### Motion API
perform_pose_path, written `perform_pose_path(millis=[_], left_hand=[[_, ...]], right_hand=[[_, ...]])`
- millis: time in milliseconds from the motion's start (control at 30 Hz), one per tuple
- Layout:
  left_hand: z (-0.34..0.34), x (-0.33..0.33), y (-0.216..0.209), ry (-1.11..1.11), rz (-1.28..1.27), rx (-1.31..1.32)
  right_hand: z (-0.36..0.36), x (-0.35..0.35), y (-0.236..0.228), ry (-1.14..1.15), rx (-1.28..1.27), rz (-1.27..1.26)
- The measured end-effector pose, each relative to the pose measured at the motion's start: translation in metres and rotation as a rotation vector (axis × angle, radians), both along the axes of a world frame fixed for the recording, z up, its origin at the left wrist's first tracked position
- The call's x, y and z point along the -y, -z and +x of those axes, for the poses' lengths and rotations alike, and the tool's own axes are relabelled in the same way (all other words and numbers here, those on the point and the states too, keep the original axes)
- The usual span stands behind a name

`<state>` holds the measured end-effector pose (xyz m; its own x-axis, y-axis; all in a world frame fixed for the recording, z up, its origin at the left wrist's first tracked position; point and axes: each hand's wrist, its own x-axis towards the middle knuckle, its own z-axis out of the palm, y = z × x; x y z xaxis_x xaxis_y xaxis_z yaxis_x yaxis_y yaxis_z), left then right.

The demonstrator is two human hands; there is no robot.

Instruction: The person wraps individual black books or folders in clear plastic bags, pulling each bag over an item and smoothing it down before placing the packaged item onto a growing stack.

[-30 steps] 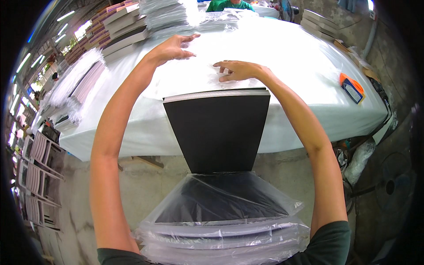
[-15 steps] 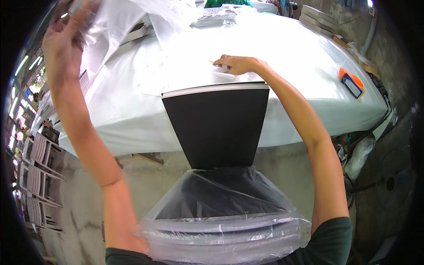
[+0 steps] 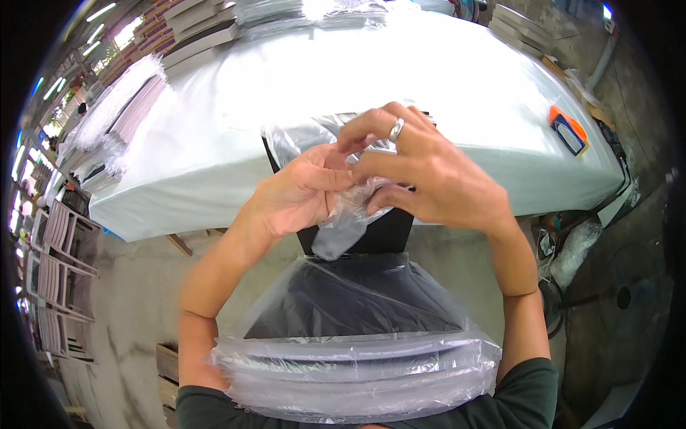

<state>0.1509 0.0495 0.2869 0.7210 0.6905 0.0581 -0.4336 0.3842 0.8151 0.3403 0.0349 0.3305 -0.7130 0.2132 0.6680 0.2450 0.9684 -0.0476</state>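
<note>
Close together over a black flat panel, my two hands gather thin clear plastic film. My left hand has thumb and fingers closed on the crumpled film. With curled fingers and thumb, my right hand, which wears a ring, grips the same film from the other side. A tail of film hangs down over the panel's front, and more lies bunched along its far part behind my hands. The panel rests against the table's front edge, mostly covered by my hands. Nearest to me, several layers of clear plastic lie across my front.
A white-covered table spreads ahead. On it are film-wrapped stacks at left, grey-white boxes at the far left and an orange and blue tool at right. Chairs stand left; a fan stands right.
My left hand has come down from the upper left, where it held up a broad plastic sheet. My right hand has drawn back toward me. Both now meet on bunched film over the panel.
</note>
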Motion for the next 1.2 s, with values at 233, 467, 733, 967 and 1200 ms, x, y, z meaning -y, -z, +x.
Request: perform_pose_path(millis=[233,467,733,967,1200], left_hand=[[0.002,0.022,0.100,-0.049,0.091,-0.511],[0.011,0.003,0.030,-0.160,0.465,-0.549],[-0.030,0.025,0.016,-0.181,0.423,-0.224],[-0.085,0.009,0.060,-0.606,0.314,0.126],[-0.107,0.014,0.070,-0.755,0.298,0.205]], right_hand=[[0.023,0.016,-0.002,-0.143,-0.578,-0.803],[0.006,0.001,0.031,0.100,-0.492,-0.689],[0.048,-0.020,0.076,-0.196,0.328,-1.061],[0.039,-0.002,0.082,-0.436,-1.177,-1.860],[0.035,-0.011,0.112,-0.294,-0.378,-1.666]])
